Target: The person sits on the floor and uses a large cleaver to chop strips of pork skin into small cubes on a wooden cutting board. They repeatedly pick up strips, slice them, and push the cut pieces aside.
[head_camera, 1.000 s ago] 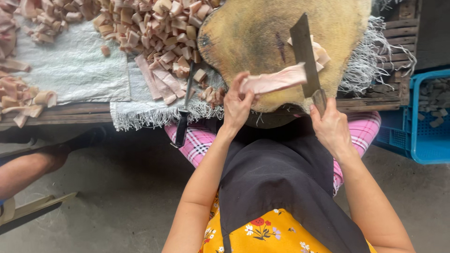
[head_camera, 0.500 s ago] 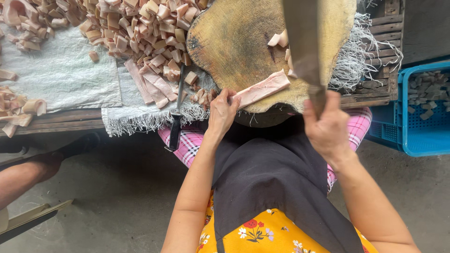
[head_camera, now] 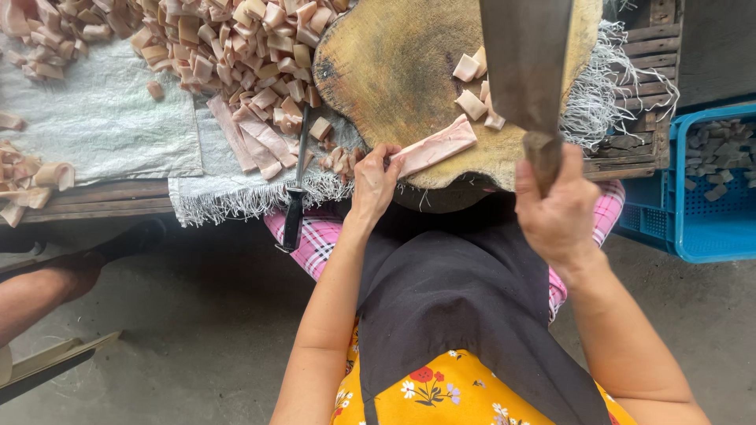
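Presently, at far left, a white cloth covers the tabletop and carries a heap of cut pieces; a small knife hangs over the cloth's fringed edge, just beside the person's pink checked lap. The left hand has its grip pressed on the near end of a pale pink strip, which lies along the near rim of the round wooden chopping block. A few chopped squares lie past the strip's far end. The right hand is clenched on the handle of a cleaver, raised above the block. Judgement: keep fingertips tucked back from the cutting line and drop the blade square. A blue crate stands at far right.
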